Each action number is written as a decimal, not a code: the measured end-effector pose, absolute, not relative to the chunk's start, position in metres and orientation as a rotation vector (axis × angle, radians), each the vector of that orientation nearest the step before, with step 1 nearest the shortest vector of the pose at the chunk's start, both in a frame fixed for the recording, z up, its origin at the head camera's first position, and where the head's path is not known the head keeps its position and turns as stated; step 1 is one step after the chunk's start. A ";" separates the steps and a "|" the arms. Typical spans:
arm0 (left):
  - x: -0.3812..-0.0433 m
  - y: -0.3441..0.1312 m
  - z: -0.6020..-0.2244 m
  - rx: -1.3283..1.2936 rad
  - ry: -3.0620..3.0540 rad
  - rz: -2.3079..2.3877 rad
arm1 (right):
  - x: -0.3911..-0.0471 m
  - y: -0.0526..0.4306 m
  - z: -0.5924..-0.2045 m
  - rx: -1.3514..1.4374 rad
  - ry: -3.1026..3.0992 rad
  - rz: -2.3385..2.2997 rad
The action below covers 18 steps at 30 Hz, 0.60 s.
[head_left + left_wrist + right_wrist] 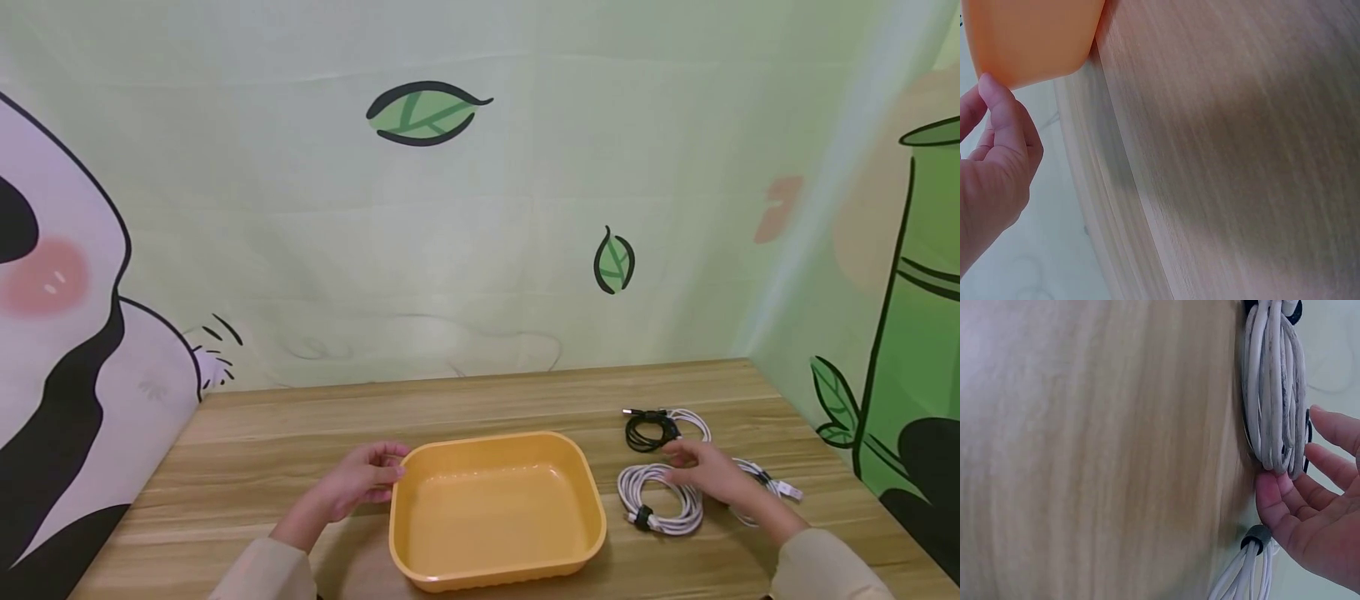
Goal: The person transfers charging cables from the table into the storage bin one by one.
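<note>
A shallow orange-yellow plastic tray (495, 500) sits on the table, holding nothing. At its far left corner is my left hand (367, 479), thumb tip against the outside of the rim and the other fingers loosely bent beside it. My right hand (705, 471) hovers at a coiled white cable (663, 521) bound with a black strap. In the right wrist view, fingertips (1269, 487) lie right at the end of this coil (1275, 394), with the hand spread beside it. Another white cable coil (768, 479) is partly hidden under the right forearm.
Farther back lies a coiled black cable (651, 432) with a white one (693, 419) against it. The wood-grain table (300, 417) ends at a printed cloth backdrop (480, 250) with leaves and a panda, which also closes off the right side.
</note>
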<state>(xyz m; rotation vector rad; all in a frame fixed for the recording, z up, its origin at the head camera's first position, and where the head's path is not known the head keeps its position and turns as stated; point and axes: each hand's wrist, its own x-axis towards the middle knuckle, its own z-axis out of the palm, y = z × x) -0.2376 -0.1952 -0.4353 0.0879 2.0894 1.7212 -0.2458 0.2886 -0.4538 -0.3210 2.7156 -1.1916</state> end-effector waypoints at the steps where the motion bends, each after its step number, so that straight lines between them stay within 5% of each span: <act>1: -0.238 -0.195 -0.435 0.088 2.089 1.722 | -0.246 0.289 -0.453 -0.309 2.702 -1.202; 18: -0.238 -0.196 -0.435 0.092 2.070 1.731 | -0.251 0.290 -0.451 0.012 2.440 -1.365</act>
